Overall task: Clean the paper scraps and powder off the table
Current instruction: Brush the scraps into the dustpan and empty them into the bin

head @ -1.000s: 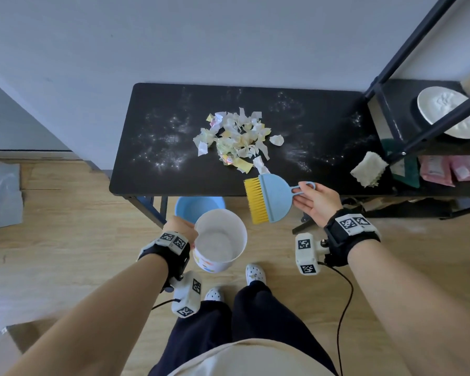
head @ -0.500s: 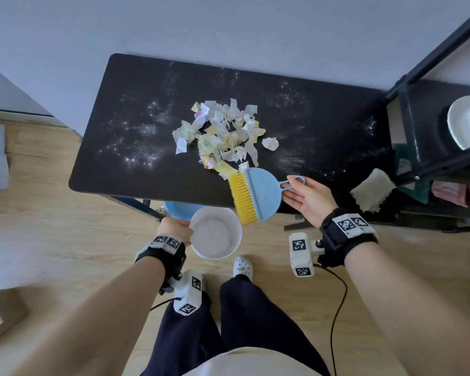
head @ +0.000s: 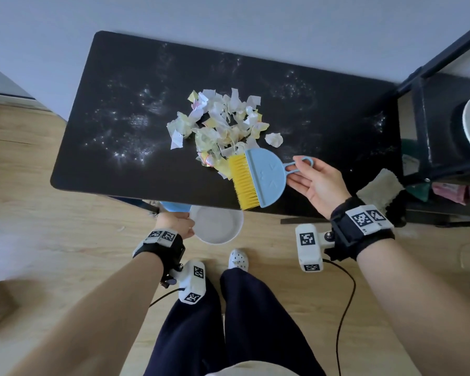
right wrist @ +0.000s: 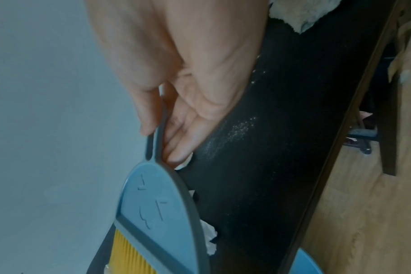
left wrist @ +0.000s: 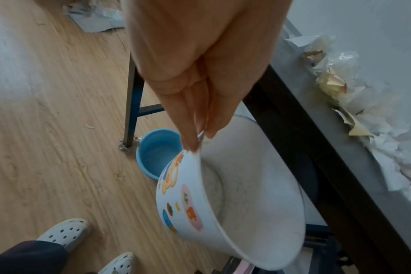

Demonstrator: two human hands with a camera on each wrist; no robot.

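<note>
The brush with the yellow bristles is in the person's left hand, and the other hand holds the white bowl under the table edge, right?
Not quite: the brush is in the right hand, which pinches its loop handle. It is the left hand that holds the white bowl by the rim, just below the table edge. The head view shows both.

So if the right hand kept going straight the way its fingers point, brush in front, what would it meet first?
Most likely the paper scraps: the right hand points left across the table, and the brush bristles already touch the pile's near edge. Height above the tabletop is unclear.
</note>
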